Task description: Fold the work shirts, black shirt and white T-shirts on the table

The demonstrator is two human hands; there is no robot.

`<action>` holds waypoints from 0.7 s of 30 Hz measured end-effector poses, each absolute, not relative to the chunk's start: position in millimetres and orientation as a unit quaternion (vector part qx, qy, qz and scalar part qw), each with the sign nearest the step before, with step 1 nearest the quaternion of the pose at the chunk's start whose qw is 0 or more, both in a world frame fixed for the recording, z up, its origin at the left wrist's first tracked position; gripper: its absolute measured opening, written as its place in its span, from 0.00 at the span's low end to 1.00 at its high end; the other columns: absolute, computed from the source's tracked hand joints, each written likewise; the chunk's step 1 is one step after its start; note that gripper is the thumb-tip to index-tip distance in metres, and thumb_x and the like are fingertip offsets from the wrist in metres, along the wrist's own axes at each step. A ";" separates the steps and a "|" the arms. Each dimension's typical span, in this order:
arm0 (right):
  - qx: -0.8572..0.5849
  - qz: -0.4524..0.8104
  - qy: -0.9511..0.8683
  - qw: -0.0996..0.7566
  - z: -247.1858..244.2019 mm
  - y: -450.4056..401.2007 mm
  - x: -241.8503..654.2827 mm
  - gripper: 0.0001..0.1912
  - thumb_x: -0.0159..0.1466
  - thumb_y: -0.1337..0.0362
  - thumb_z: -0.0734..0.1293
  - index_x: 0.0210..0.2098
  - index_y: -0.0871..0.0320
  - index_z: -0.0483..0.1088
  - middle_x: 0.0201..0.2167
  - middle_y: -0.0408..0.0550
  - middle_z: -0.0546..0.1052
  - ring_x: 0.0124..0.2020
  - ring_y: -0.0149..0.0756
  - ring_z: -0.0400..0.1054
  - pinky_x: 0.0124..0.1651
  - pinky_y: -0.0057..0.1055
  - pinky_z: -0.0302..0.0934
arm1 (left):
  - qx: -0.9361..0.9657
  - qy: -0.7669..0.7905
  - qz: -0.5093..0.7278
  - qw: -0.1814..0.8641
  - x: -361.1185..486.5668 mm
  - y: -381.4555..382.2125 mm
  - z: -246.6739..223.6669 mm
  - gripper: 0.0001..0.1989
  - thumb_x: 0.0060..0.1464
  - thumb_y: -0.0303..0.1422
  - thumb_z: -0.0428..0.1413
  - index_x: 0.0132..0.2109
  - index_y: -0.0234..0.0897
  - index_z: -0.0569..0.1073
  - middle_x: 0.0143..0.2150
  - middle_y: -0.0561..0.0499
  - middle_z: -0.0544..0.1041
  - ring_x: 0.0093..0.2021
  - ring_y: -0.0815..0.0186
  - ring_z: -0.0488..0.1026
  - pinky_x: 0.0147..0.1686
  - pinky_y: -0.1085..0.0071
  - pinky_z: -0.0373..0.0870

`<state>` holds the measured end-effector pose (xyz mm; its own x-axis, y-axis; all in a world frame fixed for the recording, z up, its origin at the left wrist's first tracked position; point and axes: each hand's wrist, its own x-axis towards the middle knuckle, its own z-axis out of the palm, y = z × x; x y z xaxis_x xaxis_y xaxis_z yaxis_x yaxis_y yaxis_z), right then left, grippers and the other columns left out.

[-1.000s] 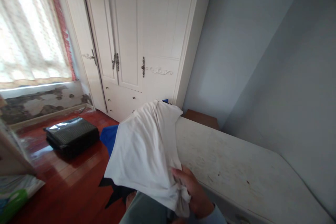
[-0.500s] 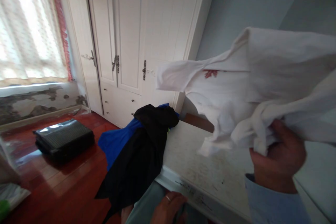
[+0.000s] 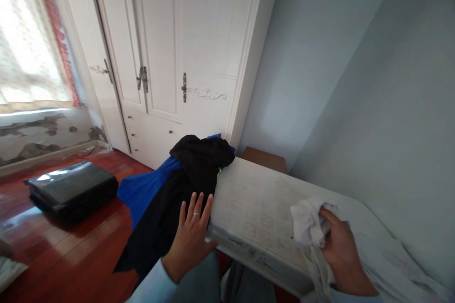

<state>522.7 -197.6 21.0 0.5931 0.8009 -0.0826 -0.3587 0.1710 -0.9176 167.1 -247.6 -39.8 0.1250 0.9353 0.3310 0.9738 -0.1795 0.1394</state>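
Observation:
My right hand (image 3: pixel 341 252) is closed round a bunched part of a white shirt (image 3: pixel 308 220), just above the white tabletop. More white fabric trails below the wrist and spreads along the wall at the lower right. My left hand (image 3: pixel 192 234), with a ring on one finger, is open with its fingers spread. It is over the edge of a black garment (image 3: pixel 167 213); whether it touches the cloth I cannot tell. Under the black garment lies a blue garment (image 3: pixel 147 187), and both hang off the left end of the table.
The worn white table (image 3: pixel 256 199) stretches along the grey wall. Behind its far end stands a brown wooden piece (image 3: pixel 265 158). A white wardrobe (image 3: pixel 209 28) stands ahead. On the red floor at left lies a black plastic-wrapped bundle (image 3: pixel 73 189).
The white shirt, held up and spread out before, is now lowered and bunched at the right. My left hand has risen from the bottom edge and opened over the black garment.

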 end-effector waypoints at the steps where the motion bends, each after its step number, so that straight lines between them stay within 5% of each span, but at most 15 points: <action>1: -0.519 0.400 -0.213 0.725 17.1 -198.0 520.1 0.17 0.42 0.67 0.76 0.32 0.58 0.75 0.26 0.42 0.81 0.30 0.38 0.78 0.29 0.28 0.73 | -0.761 -0.629 -0.148 0.058 166.2 -246.0 -42.1 0.51 0.47 0.37 0.63 0.75 0.38 0.50 0.76 0.34 0.49 0.76 0.40 0.38 0.69 0.36 0.43; 4: -0.537 0.441 -0.224 0.683 7.6 -190.6 518.1 0.19 0.42 0.67 0.77 0.34 0.58 0.74 0.25 0.42 0.80 0.28 0.38 0.78 0.28 0.28 0.73 | -0.804 -0.584 -0.097 0.052 159.0 -234.3 -37.0 0.35 0.53 0.26 0.57 0.69 0.43 0.65 0.73 0.38 0.59 0.75 0.45 0.46 0.69 0.37 0.45; 8: -0.536 0.527 -0.138 0.645 -9.5 -174.3 532.4 0.17 0.43 0.72 0.75 0.33 0.57 0.73 0.22 0.41 0.80 0.26 0.40 0.78 0.26 0.29 0.73 | -0.815 -0.562 -0.142 -0.010 138.5 -214.9 -8.7 0.22 0.54 0.18 0.49 0.47 0.39 0.81 0.49 0.41 0.81 0.56 0.54 0.75 0.58 0.54 0.70; 11: -0.529 0.546 -0.112 0.640 -22.3 -170.1 541.8 0.15 0.46 0.71 0.74 0.35 0.58 0.74 0.23 0.44 0.80 0.29 0.42 0.79 0.28 0.30 0.74 | -0.763 -0.563 -0.318 0.001 109.1 -200.6 26.5 0.19 0.52 0.20 0.49 0.42 0.40 0.82 0.43 0.48 0.83 0.46 0.60 0.79 0.53 0.64 0.75; 15: -0.518 0.527 -0.172 0.651 -34.0 -171.9 542.9 0.21 0.44 0.69 0.78 0.39 0.58 0.76 0.30 0.45 0.82 0.32 0.41 0.79 0.31 0.30 0.75 | -0.532 -0.644 -0.537 0.116 43.4 -169.4 89.9 0.15 0.54 0.26 0.53 0.46 0.35 0.79 0.42 0.52 0.82 0.45 0.61 0.78 0.51 0.64 0.75; 17: -0.514 0.524 -0.187 0.653 -38.7 -171.7 543.9 0.24 0.42 0.69 0.80 0.39 0.58 0.76 0.33 0.45 0.83 0.33 0.40 0.79 0.32 0.29 0.75 | -0.473 -0.707 -0.503 0.151 5.2 -151.7 115.3 0.17 0.57 0.27 0.50 0.52 0.31 0.76 0.44 0.50 0.80 0.48 0.59 0.77 0.51 0.60 0.74; 21: -0.532 0.527 -0.205 0.630 -45.8 -169.1 549.1 0.27 0.37 0.72 0.81 0.38 0.57 0.77 0.35 0.44 0.83 0.35 0.42 0.79 0.32 0.29 0.76 | -0.616 -0.738 -0.266 0.073 -48.9 -134.9 118.6 0.10 0.57 0.31 0.52 0.38 0.33 0.77 0.33 0.46 0.81 0.43 0.55 0.79 0.51 0.55 0.74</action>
